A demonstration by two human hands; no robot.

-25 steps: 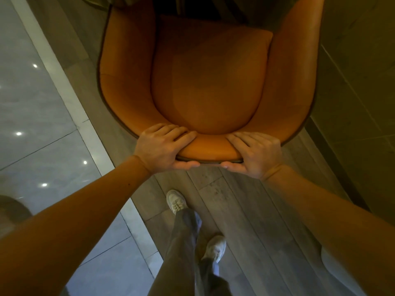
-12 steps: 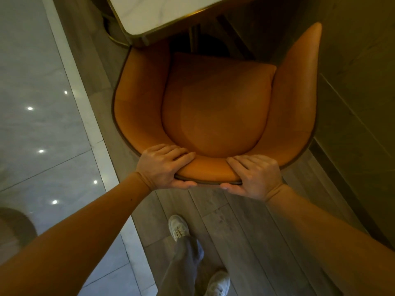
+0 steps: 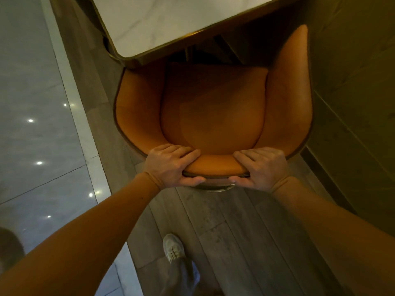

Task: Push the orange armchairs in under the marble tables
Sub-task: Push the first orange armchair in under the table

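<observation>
Wood floor (image 3: 224, 221), table (image 3: 171, 22) ahead. Left hand (image 3: 171, 165) & right hand (image 3: 259, 167) grip armchair (image 3: 213, 107) backrest top; likely heavy, padded; push low, evenly.

Left hand (image 3: 171, 165) and right hand (image 3: 259, 167) gripping orange armchair (image 3: 213, 107) backrest, marble table (image 3: 171, 24) edge overlapping seat front

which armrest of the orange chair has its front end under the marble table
The left armrest: its front end vanishes beneath the corner of the marble table, while the tip of the right armrest shows whole.
</observation>
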